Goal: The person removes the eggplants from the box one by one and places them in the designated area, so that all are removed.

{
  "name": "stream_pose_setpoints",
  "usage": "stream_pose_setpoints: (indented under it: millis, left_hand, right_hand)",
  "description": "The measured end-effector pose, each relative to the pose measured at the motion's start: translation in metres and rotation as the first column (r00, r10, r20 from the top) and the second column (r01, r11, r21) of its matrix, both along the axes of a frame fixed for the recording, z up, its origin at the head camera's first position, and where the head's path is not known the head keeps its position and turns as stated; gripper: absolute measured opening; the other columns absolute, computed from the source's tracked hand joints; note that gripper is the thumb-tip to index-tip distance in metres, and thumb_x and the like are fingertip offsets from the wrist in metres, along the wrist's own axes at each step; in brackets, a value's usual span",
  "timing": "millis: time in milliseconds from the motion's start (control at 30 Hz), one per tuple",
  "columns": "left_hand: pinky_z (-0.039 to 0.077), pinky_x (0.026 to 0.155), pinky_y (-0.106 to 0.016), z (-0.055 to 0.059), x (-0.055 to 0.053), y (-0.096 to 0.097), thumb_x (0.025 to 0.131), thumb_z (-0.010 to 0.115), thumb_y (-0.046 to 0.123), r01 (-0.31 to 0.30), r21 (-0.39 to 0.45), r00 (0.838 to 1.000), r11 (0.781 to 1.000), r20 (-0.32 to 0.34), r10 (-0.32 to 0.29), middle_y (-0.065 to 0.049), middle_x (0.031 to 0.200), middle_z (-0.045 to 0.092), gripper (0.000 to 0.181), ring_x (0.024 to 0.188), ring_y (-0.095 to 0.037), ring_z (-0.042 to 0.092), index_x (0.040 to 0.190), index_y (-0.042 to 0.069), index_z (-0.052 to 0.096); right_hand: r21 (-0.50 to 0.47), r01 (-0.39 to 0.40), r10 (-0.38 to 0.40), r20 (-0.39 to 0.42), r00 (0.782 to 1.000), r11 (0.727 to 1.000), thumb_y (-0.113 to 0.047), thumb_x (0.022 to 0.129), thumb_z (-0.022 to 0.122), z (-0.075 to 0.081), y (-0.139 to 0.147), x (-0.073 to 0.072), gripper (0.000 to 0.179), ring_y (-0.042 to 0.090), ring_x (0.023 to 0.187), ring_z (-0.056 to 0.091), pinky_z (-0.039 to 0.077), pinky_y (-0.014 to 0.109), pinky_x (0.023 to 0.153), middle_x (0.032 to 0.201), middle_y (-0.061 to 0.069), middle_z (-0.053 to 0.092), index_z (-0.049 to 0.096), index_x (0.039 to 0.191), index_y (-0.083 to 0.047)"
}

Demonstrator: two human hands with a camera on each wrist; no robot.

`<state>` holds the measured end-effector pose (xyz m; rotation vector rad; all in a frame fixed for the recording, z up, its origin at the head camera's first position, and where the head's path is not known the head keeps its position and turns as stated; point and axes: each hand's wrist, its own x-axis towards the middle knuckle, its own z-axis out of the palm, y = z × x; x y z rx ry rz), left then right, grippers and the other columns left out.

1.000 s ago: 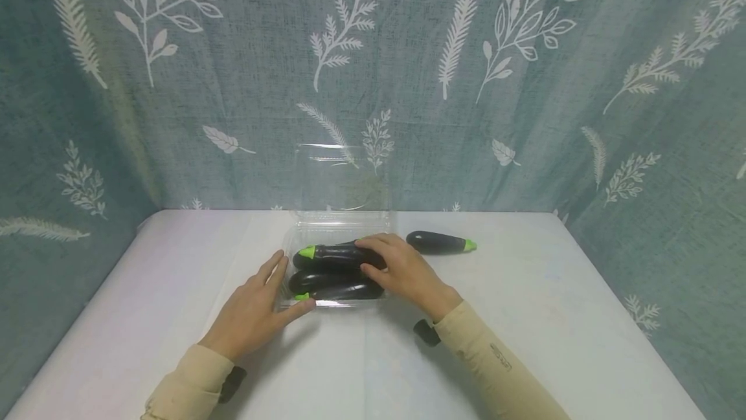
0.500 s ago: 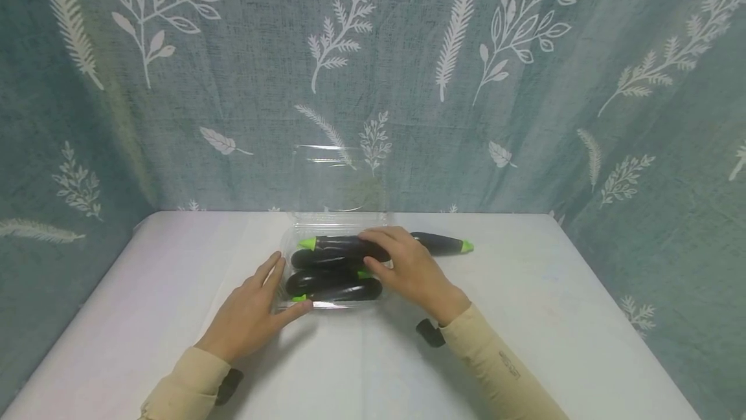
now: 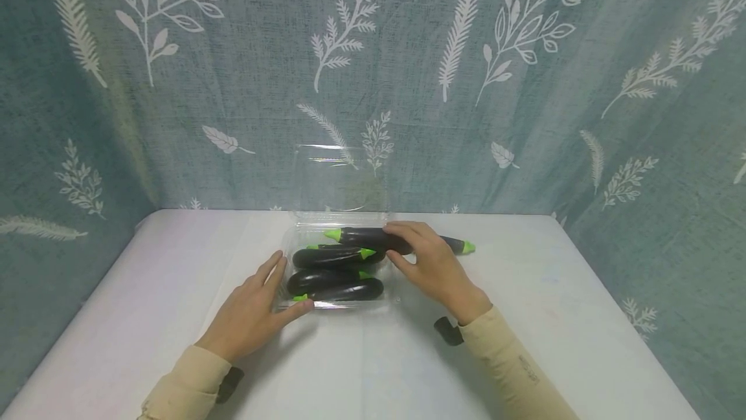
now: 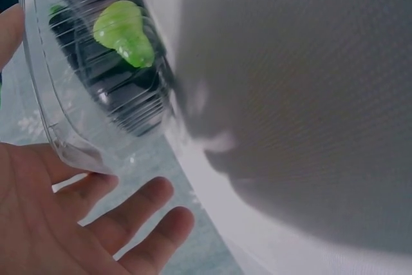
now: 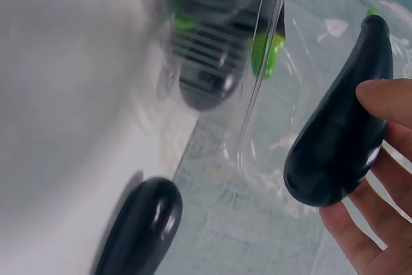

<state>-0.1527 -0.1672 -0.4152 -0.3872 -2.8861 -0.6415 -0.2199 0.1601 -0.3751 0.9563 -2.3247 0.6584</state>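
Observation:
A clear plastic clamshell box stands on the table with its lid raised behind it. Inside lie several dark, glossy eggplants with green caps. My right hand holds another eggplant by its thick end, thumb on one side and fingers on the other. In the right wrist view this eggplant is raised clear of the box. My left hand rests at the box's left front corner, fingers spread along the side and thumb at the front rim. Its fingers look loosely extended in the left wrist view.
One more eggplant lies on the white table right of the box, partly hidden behind my right hand. A patterned green-grey curtain surrounds the table behind and at the sides. The transparent lid leans upright near it.
My right hand has lifted the eggplant off the others and carried it back and to the right. That uncovers an eggplant beneath with its green cap at the right. My left hand has stayed put.

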Motion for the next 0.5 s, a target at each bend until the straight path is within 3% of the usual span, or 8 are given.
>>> stream_pose_setpoints:
  millis: [500]
  left_hand:
    - [0.042,0.103,-0.062,0.002,0.000,0.001,0.091,0.057,0.072,0.003,-0.009,1.000,1.000,0.002,-0.003,-0.018,0.163,0.030,0.103,0.131,-0.052,0.048,0.154,-0.006,0.034]
  right_hand:
    - [-0.065,0.083,-0.081,0.024,0.996,0.994,-0.011,0.088,0.081,0.007,0.041,0.001,0.046,0.026,0.123,0.059,0.050,0.041,0.099,0.131,0.008,0.064,0.066,0.131,-0.007]
